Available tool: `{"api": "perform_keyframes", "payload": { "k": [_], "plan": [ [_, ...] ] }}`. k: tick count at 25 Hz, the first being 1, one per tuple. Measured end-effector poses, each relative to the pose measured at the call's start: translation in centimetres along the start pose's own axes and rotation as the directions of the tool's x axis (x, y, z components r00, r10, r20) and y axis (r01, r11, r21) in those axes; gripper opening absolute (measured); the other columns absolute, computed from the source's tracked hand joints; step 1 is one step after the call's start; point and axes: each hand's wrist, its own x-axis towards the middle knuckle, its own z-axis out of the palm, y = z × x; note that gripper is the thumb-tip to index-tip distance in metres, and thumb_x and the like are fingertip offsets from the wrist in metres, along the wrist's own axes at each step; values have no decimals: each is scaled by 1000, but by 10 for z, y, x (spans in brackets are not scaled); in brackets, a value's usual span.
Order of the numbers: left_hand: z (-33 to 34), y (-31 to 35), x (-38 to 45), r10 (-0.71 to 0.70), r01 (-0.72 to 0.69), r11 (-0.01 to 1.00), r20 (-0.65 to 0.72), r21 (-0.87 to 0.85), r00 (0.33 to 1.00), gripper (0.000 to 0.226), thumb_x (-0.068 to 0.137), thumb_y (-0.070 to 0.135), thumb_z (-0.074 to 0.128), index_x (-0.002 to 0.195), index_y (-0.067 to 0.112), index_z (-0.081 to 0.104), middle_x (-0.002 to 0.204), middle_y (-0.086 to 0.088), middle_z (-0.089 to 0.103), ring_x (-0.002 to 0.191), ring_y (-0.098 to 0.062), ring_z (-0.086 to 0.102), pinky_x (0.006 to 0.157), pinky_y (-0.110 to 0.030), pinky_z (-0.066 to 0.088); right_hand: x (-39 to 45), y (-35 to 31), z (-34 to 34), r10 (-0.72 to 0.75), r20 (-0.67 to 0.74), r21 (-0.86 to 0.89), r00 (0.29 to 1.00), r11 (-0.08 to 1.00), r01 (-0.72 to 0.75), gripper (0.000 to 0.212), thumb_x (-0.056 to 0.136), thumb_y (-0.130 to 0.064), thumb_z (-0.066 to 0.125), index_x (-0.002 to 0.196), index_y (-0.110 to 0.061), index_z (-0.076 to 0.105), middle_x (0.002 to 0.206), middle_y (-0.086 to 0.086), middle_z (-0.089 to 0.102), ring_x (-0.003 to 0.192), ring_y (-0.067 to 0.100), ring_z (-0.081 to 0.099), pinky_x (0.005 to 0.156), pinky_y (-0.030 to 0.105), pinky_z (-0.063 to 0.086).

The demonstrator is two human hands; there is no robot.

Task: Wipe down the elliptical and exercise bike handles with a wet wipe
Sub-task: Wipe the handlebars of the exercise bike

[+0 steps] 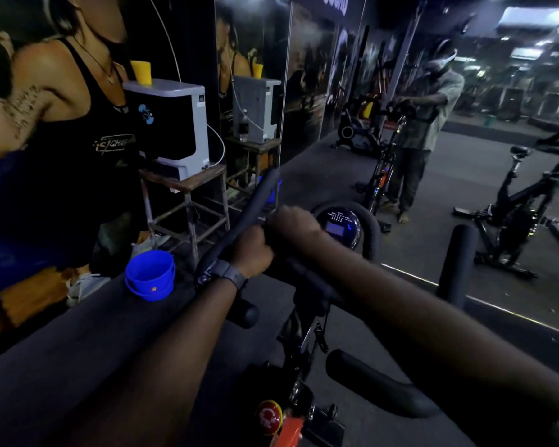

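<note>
Two forearms reach forward over the exercise bike. Nearest the camera sit a red knob [269, 417] and the thick padded handle end [362, 382] at lower right, with dark floor [78, 337] open to the left of the frame. Farther up, the left hand [251, 253], a watch [224, 275] on its wrist, is curled round the left handlebar [239, 221], which rises past it toward the wall. The right hand [292, 224] is closed in a fist just beyond, touching the left hand at the bar; whether it grips a wipe cannot be told, for no wipe is visible in the dim light. Just past the hands the round console [338, 229] glows inside the handlebar loop. A blue bucket [150, 274] stands on the floor left of the bar, apart from it. Behind it a stool [188, 201] carries a white machine [171, 124]. Beyond, a wall mirror [481, 140] reflects the person and more bikes.
</note>
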Motion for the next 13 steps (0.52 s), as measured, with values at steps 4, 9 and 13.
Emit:
{"api": "perform_keyframes", "payload": {
  "k": [4, 9, 13],
  "plan": [
    [4, -9, 3, -63, 61, 993, -20, -97, 998, 23, 82, 1, 62, 104, 8, 65, 99, -12, 70, 97, -28, 66, 85, -41, 55, -10, 17, -14, 32, -11, -117, 999, 993, -33, 33, 103, -20, 40, 126, -11, 62, 124, 11, 64, 115, 32, 62, 83, 38, 52],
    [6, -11, 7, -185, 178, 933, 8, -313, 983, 37, 88, -15, 52, 125, -8, 52, 94, -15, 62, 89, -21, 56, 80, -31, 49, -41, -15, -5, 7, -96, -103, 995, 995, -17, 31, 102, -12, 36, 123, -6, 59, 121, 14, 59, 108, 34, 63, 70, 38, 48],
    [-1, -13, 4, -229, 230, 879, 52, -418, 972, 32, 91, -12, 48, 119, -5, 62, 111, -23, 67, 96, -26, 62, 76, -29, 50, -46, -17, 5, -43, -31, -52, 999, 998, 41, 30, 103, -16, 35, 114, -5, 61, 114, 14, 64, 101, 35, 66, 63, 36, 40]
  ]
}}
